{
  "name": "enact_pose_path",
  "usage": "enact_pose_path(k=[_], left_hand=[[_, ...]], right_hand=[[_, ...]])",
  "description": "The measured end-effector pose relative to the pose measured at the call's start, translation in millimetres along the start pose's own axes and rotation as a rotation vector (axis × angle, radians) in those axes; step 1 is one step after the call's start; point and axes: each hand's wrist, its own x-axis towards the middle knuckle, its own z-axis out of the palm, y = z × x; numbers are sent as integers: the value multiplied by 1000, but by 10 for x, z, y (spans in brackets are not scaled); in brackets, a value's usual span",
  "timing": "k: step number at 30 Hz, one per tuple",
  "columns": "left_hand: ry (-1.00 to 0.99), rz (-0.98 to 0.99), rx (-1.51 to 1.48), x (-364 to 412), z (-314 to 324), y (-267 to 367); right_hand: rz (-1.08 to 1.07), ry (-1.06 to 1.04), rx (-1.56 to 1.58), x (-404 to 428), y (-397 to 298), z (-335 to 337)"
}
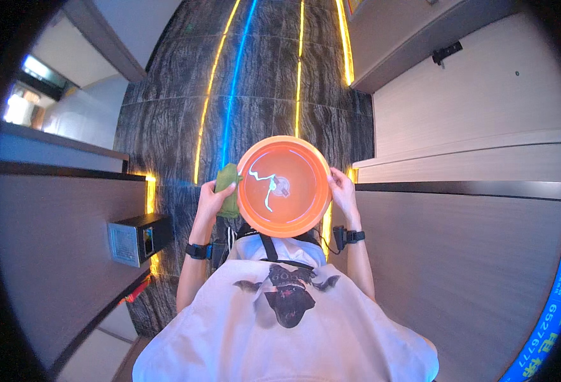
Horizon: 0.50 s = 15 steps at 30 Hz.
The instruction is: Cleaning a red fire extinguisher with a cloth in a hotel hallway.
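Note:
An orange plastic basin (304, 215) is held level in front of my waist, above the floor. Water (261, 196) appears to lie inside it, with bright reflections on its surface. My left hand (212, 198) grips a folded green cloth (229, 205) against the basin's left side. On the opposite side, my right hand (342, 186) has its fingers closed on the basin's rim. The underside of the basin is hidden.
Dark veined floor tiles (175, 114) stretch ahead, crossed by yellow and blue light lines. Grey wall panels flank both sides. A dark box with a metal front (139, 236) juts from the left wall. A door (471, 105) stands at right, near a blue sign (545, 315) bearing writing.

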Motion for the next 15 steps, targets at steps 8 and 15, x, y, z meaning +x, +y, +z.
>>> enact_pose_path(k=[8, 15], left_hand=[[-106, -38, -16, 1117, 10, 693], [-141, -97, 45, 1992, 359, 1106]], right_hand=[[149, 33, -34, 772, -423, 68], [119, 113, 51, 1475, -297, -62]])
